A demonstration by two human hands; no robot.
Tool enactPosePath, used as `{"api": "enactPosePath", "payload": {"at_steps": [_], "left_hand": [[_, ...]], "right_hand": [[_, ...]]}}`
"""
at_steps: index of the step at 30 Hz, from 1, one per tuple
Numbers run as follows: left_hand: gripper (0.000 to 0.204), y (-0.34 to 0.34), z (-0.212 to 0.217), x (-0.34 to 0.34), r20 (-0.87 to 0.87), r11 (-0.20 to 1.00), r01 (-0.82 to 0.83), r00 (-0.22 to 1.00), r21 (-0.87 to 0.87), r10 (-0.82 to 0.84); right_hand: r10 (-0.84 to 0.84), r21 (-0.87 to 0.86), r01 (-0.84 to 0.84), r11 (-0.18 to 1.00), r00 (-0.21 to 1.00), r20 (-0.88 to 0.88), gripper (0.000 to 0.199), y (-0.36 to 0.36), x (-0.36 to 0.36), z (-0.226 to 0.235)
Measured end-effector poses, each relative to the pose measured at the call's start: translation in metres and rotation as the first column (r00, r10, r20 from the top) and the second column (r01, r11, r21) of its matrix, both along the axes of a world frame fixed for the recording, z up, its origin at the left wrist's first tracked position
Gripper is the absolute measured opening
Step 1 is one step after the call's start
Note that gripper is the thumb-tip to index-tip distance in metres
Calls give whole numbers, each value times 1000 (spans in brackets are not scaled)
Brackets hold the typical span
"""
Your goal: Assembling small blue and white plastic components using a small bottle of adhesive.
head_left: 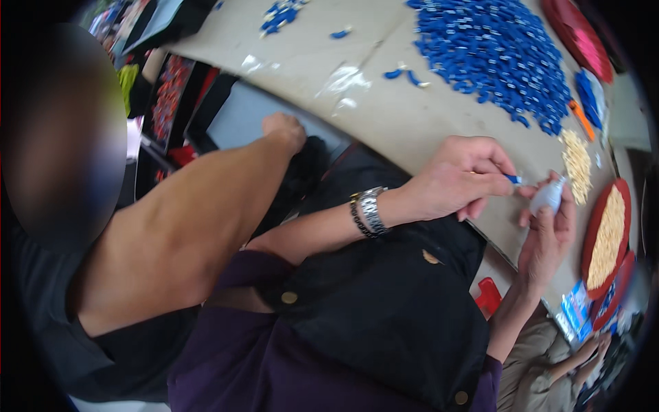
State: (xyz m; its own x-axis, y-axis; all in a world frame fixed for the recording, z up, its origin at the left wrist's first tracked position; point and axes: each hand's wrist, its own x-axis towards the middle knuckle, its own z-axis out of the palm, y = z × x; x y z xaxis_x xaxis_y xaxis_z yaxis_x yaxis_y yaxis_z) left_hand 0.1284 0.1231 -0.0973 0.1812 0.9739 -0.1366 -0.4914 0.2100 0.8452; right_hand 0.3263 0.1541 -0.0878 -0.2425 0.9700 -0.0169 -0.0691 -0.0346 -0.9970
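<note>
The left hand (458, 180), wearing a metal watch (371, 210) and a beaded bracelet at the wrist, is pinching a small blue piece (513, 179) between thumb and fingertips, its other fingers curled in. The right hand (547, 237) is reaching up from below and gripping a small pale tube-like part (549, 196) between its thumb and fingers, closed around it. The blue piece is meeting the pale part at its upper left end, both being held just above the near edge of the cardboard-covered table (412, 123). Just beyond the hands, a small heap of yellowish pieces (576, 165) is lying on the cardboard, and to its right a red tray (592, 237) is holding more of the same yellowish pieces. Farther up the table, a large pile of blue parts (494, 51) is spreading across the surface, with a few strays (403, 74) lying apart from it and another small cluster (280, 15) sitting near the far edge. Another person's bare arm (185, 226) is crossing the left of the view, its fist (283, 130) closing on something dark near the table edge; what it is holding cannot be told.
</note>
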Motion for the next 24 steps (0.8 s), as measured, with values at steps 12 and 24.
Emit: {"api": "enactPosePath", "payload": {"at_steps": [12,24], "left_hand": [[15,3,-7,4,28,999,11,1000,48,-13],[9,3,-6,11,-58,997,-79,995,16,79]], "right_hand": [[-49,8,53,999,969,-241,29,6,19,-20],[-50,186,152,971,885,-464,24,17,0,-17]]}}
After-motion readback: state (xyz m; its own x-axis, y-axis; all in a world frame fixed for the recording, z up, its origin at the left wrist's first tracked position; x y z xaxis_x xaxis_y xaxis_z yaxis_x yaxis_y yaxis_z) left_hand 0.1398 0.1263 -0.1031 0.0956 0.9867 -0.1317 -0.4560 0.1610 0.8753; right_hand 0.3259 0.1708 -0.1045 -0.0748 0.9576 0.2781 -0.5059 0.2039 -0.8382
